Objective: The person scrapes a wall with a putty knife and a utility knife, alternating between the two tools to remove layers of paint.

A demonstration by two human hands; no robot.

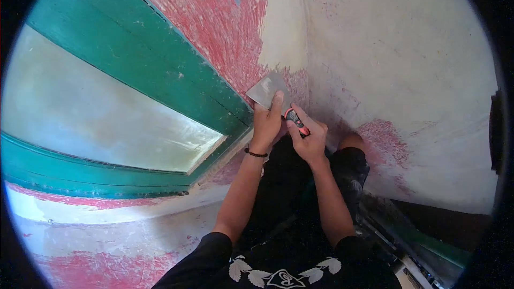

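A wide putty knife (264,90) with a grey blade and a black and red handle is between my two hands, close in front of the wall. My right hand (311,139) is closed round the handle. At the blade, my left hand (266,127) pinches its lower part, thumb lying on the face and the other fingers hidden behind. A dark bead bracelet circles my left wrist. Behind the blade, the red wall (214,21) has a rough, streaked surface, with a smooth cream patch (282,21) beside it.
A green-framed window (144,59) with a cloudy pane stands at the left. The pale side wall (401,64) meets the red one at a corner on the right and carries a red worn patch (383,136). A metal rail (383,235) runs at the lower right.
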